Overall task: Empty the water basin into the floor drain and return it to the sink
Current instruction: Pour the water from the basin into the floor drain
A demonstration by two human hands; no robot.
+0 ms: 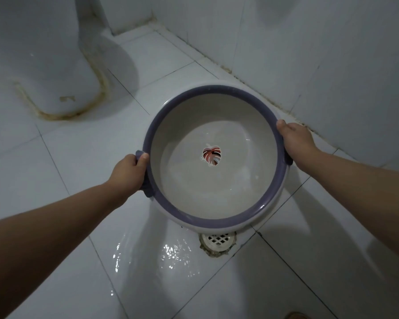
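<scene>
I hold a round white water basin (189, 116) with a purple rim and a leaf picture on its bottom, tilted slightly toward me above the floor. A shallow layer of water lies inside it. My left hand (128, 172) grips the purple handle on the basin's left side. My right hand (295, 140) grips the rim and handle on its right side. The white grated floor drain (218, 241) lies just below the basin's near edge, partly hidden by it. Water spreads shining over the tiles (171, 252) left of the drain. No sink is in view.
A white toilet base (55, 65) with stained sealant stands at the upper left. A tiled wall (320, 54) runs along the right, close behind my right hand. White floor tiles fill the foreground. A brownish thing (296, 316) shows at the bottom edge.
</scene>
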